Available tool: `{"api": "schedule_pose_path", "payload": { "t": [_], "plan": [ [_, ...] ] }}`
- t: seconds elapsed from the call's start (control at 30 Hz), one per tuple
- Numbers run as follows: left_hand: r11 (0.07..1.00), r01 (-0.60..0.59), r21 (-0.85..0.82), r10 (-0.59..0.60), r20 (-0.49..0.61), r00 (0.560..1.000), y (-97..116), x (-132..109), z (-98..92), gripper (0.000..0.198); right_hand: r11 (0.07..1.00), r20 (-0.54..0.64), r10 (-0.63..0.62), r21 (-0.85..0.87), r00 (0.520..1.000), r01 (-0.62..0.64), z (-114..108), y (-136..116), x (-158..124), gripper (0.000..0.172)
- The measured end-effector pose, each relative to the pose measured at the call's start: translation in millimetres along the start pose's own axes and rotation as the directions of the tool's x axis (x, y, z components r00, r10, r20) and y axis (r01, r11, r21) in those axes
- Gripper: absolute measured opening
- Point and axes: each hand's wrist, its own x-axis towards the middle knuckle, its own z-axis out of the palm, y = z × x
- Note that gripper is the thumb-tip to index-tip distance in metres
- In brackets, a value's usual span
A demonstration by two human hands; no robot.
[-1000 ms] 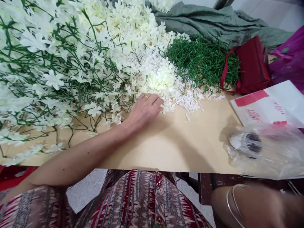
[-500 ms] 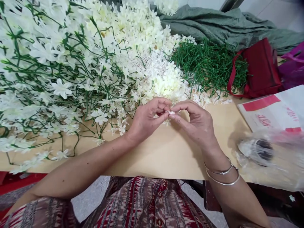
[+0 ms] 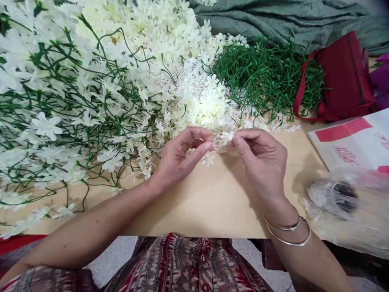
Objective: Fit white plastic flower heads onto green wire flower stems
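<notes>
Between my two hands is a small white artificial flower (image 3: 226, 137) with open petals. My right hand (image 3: 266, 160) pinches it at its right side with thumb and forefinger. From the other side, the thumb and fingertips of my left hand (image 3: 182, 156) close on its left edge; the exact grip is partly hidden by petals. Just below the fingertips a loose white blossom (image 3: 208, 159) lies on the table (image 3: 194, 207). Directly beyond my hands is a heap of creamy white blossoms (image 3: 209, 107).
White flowers on green stems (image 3: 88, 121) pile up at the left. Bare green plastic stems (image 3: 261, 77) lie behind right, beside a dark red bag (image 3: 346, 77). Nearer on the right are a printed white bag (image 3: 343, 142) and clear plastic (image 3: 370, 211) around a dark round object.
My hands have moved slightly apart. The small white piece pinched between them now shows as a flower with spread petals. The whole view has shifted a little.
</notes>
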Motion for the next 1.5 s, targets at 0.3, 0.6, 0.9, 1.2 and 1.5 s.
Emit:
{"api": "schedule_pose_path", "payload": {
  "t": [0.3, 0.6, 0.9, 1.2, 1.5],
  "plan": [
    [0.984, 0.143, -0.103, -0.128, 0.141, 0.982, 3, 4, -4.0, 0.029, 0.797, 0.322, -0.432, -0.301, 0.842, 0.524, -6, -7, -1, 0.017],
    [0.999, 0.024, 0.023, -0.026, 0.056, 0.998, 12, 1, -6.0, 0.021, 0.791, 0.218, -0.409, -0.401, 0.886, 0.463, -21, 0, 12, 0.005],
    [0.87, -0.246, 0.427, -0.053, 0.578, 0.814, 8, -15, 3.6, 0.012, 0.765, 0.498, -0.222, -0.445, 0.838, 0.466, -19, 21, 15, 0.013],
    [0.896, -0.242, 0.373, 0.076, 0.409, 0.91, -11, -17, 9.8, 0.015, 0.944, 0.122, -0.09, -0.304, 0.988, 0.124, -20, 18, 15, 0.011],
    [0.965, -0.033, 0.261, 0.035, -0.003, 0.999, -24, -3, 3.6, 0.019, 0.991, 0.074, -0.133, -0.009, 0.988, 0.135, -17, 13, 11, 0.007]
  ]
}}
